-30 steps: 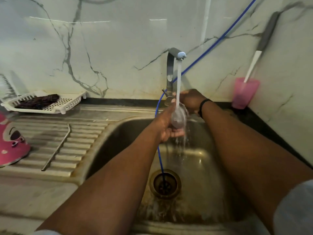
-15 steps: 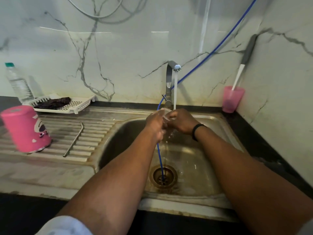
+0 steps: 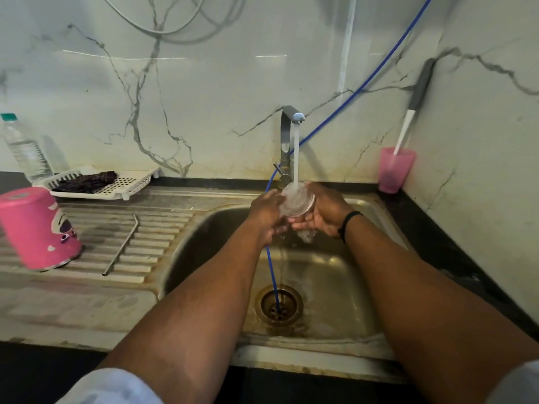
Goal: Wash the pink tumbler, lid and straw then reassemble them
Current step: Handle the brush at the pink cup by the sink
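Observation:
A clear round lid sits under the running water from the tap, over the sink. My left hand holds its left edge and my right hand cups its right side and underside. The pink tumbler stands upside down on the draining board at the far left. A metal straw lies along the board's ribs, to the right of the tumbler.
A blue hose runs from the wall down into the drain. A white basket with a dark cloth and a water bottle stand at the back left. A pink cup with a brush fills the right corner.
The camera view has pulled back and the lid now faces up under the stream, held between both hands. The tumbler and straw have not moved.

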